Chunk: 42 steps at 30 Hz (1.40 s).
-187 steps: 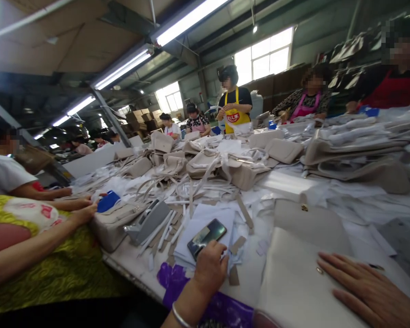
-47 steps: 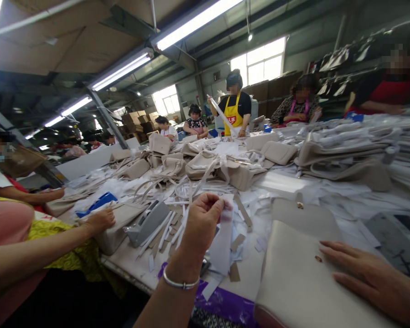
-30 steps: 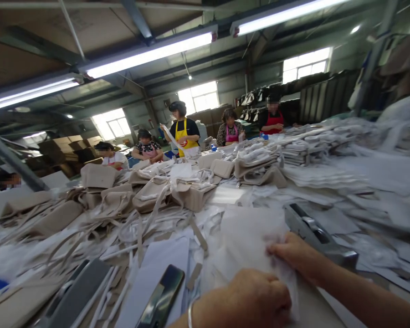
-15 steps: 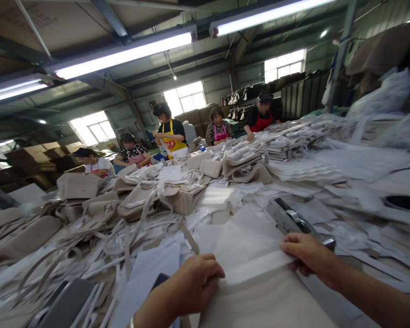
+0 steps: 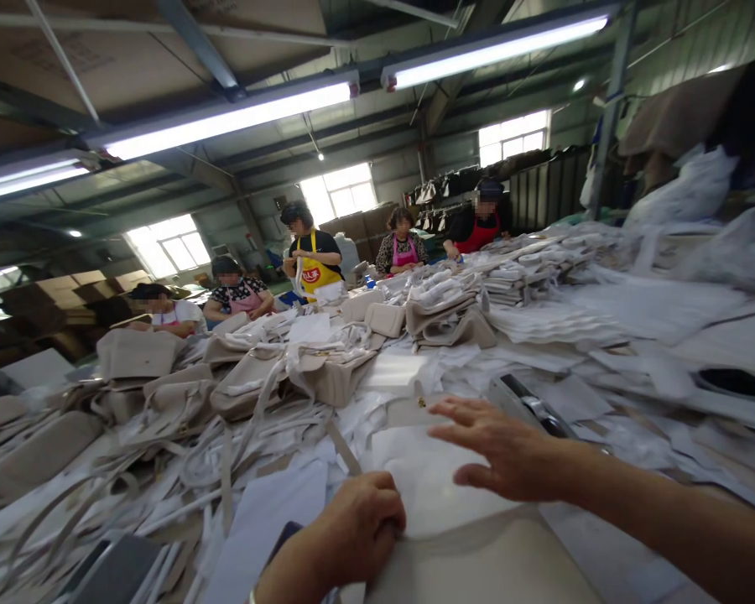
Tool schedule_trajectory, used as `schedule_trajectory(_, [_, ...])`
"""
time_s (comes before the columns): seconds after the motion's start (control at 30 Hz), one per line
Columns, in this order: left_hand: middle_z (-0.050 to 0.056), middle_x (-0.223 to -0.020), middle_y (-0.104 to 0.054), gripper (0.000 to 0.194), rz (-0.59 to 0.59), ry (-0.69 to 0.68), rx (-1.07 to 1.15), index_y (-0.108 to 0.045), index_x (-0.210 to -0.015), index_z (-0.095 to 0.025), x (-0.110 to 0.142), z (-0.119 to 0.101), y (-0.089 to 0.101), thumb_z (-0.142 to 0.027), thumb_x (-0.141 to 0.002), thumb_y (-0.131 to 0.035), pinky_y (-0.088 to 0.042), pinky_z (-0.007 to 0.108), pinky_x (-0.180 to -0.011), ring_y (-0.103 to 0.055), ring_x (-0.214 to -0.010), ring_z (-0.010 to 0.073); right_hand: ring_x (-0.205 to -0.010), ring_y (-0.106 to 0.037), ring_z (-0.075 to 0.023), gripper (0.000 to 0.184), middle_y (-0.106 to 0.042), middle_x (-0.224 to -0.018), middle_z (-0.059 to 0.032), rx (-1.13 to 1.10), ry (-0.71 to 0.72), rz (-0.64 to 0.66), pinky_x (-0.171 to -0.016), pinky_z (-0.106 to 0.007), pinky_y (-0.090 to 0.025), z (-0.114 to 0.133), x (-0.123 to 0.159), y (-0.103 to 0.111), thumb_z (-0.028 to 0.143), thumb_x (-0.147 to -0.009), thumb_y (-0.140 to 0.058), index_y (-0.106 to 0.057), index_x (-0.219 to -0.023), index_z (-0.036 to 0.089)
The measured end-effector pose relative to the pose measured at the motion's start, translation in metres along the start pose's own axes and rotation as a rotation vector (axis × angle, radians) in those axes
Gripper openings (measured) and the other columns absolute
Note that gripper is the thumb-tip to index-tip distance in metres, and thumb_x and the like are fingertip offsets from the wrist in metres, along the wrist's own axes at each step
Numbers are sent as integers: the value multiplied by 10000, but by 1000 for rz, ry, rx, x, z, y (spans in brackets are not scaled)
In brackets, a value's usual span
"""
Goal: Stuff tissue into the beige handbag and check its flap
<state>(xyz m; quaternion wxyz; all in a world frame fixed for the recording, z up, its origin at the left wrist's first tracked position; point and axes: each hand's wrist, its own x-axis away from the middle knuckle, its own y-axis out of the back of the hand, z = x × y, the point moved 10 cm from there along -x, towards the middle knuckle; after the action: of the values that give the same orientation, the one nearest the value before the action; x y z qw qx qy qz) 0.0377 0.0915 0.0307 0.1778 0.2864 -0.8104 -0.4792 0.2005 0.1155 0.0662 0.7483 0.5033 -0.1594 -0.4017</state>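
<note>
A thin white sheet [image 5: 428, 482] lies on a pale beige bag panel [image 5: 478, 566] at the table's near edge. My left hand [image 5: 356, 533] is curled closed and presses on the sheet's left edge. Above the sheet hovers my right hand [image 5: 500, 449], fingers stretched out and pointing left, holding nothing. Just beyond my right hand a grey tape dispenser [image 5: 528, 407] sits among paper scraps. A dark phone [image 5: 283, 537] peeks out beside my left wrist.
Beige handbags [image 5: 327, 373] and loose straps [image 5: 226, 445] are heaped across the middle of the long table. Stacks of white-wrapped pieces [image 5: 541, 268] fill the right side. Several people in aprons [image 5: 311, 260] work along the far edge.
My right hand let go of the sheet's right edge, opened and lifted over it toward the left. My left hand stays closed at the left edge. The camera turned slightly.
</note>
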Motion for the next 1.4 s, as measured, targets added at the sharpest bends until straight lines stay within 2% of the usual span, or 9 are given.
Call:
schedule_trajectory(0.13, [63, -999, -716, 313, 8, -18, 5, -747, -822, -201, 5, 3, -4, 1, -682, -554, -523, 241, -836, -678, -910, 176, -1521, -145, -445, 844, -183, -1671, -197, -79, -4, 393, -1181, -692, -185, 10, -23, -74, 580, -831, -709, -391, -1559, 294])
schedule_trajectory(0.3, [44, -1044, -740, 274, 70, 53, 60, -752, -989, -229, 11, 3, 18, -150, -741, -666, -520, 266, -906, -681, -938, 184, -1490, -210, -486, 863, -206, -1650, -244, -115, -66, 529, -1128, -757, -204, 0, -13, -116, 659, -889, -582, -274, -1600, 278])
schedule_trajectory(0.5, [90, -1125, -751, 374, 35, -44, 165, -739, -1144, -187, -58, -15, 50, -453, -952, -560, -500, 315, -987, -683, -1045, 210, -1483, -225, -506, 880, -248, -1648, -234, -110, -32, 476, -1114, -783, -196, -4, -14, -125, 710, -871, -564, -306, -1594, 281])
schedule_trajectory(0.67, [117, -1234, -724, 417, 125, -85, 81, -686, -1269, -172, -105, 0, -25, -400, -956, -530, -505, 372, -1042, -664, -1161, 246, -1454, -354, -455, 797, -440, -1559, -218, -119, 20, 382, -1181, -657, -260, 2, -18, -125, 557, -836, -666, -468, -1526, 209])
schedule_trajectory(0.8, [202, -1532, -483, 625, 72, -85, 119, -449, -1506, -121, -89, 24, -67, -475, -991, -437, -381, 440, -1182, -440, -1437, 300, -1432, -382, -476, 724, -471, -1543, -203, -121, -78, 406, -1172, -693, -233, -4, -14, -124, 564, -806, -706, -568, -1455, 273])
schedule_trajectory(0.9, [216, -1616, -348, 786, 15, -64, 95, -323, -1571, -144, -73, 37, -80, -596, -947, -481, -291, 529, -1224, -281, -1518, 352, -1489, -248, -485, 821, -319, -1625, -207, -104, -194, 490, -1154, -759, -144, -20, -4, -126, 577, -829, -666, -420, -1549, 268])
schedule_trajectory(1.03, [215, -1661, -237, 955, 85, -54, 67, -172, -1617, -186, -69, 35, -91, -669, -883, -549, -251, 641, -1207, -238, -1521, 413, -1534, -122, -416, 939, -153, -1655, -220, -93, -274, 539, -1211, -676, -89, -32, 13, -119, 614, -883, -574, -202, -1604, 140])
schedule_trajectory(1.23, [244, -1645, -254, 982, 186, -108, 45, -164, -1618, -182, -62, 16, -85, -740, -882, -499, -197, 694, -1193, -246, -1511, 439, -1536, -87, -389, 959, -128, -1643, -220, -103, -370, 585, -1243, -610, -95, -34, 45, -107, 655, -888, -560, -212, -1585, 96])
schedule_trajectory(1.4, [237, -1644, -265, 915, 221, -145, 36, -192, -1612, -236, -57, 5, -81, -732, -898, -476, -190, 749, -1155, -262, -1500, 459, -1465, -359, -422, 751, -455, -1551, -198, -192, -243, 473, -1223, -628, -194, -32, 40, -85, 579, -844, -684, -546, -1472, 191])
